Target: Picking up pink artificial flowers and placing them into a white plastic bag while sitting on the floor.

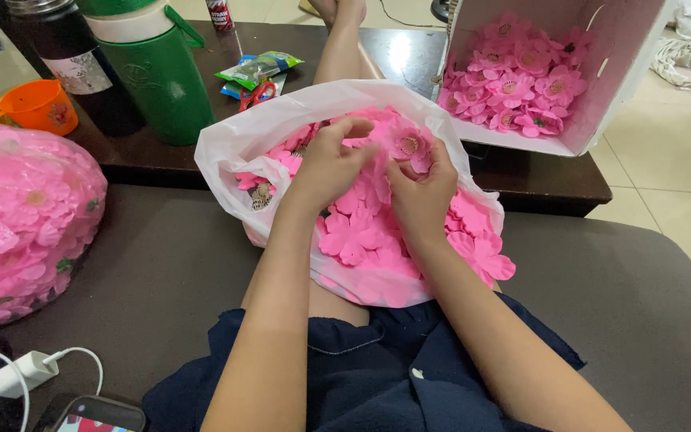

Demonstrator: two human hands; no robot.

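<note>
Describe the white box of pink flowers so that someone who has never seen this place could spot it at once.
Start at the dark low table beyond the person's lap. On its right end sits a white box, tipped on its side with its open mouth towards the person and finished pink flowers piled inside. Unlike the white plastic bag on the lap, it is stiff and square-cornered, and its flowers show yellowish centres.

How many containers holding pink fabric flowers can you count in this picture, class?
3. A white plastic bag on the person's lap, a tilted white box on the dark table at upper right, and a clear bag at far left. Others may lie out of view.
</note>
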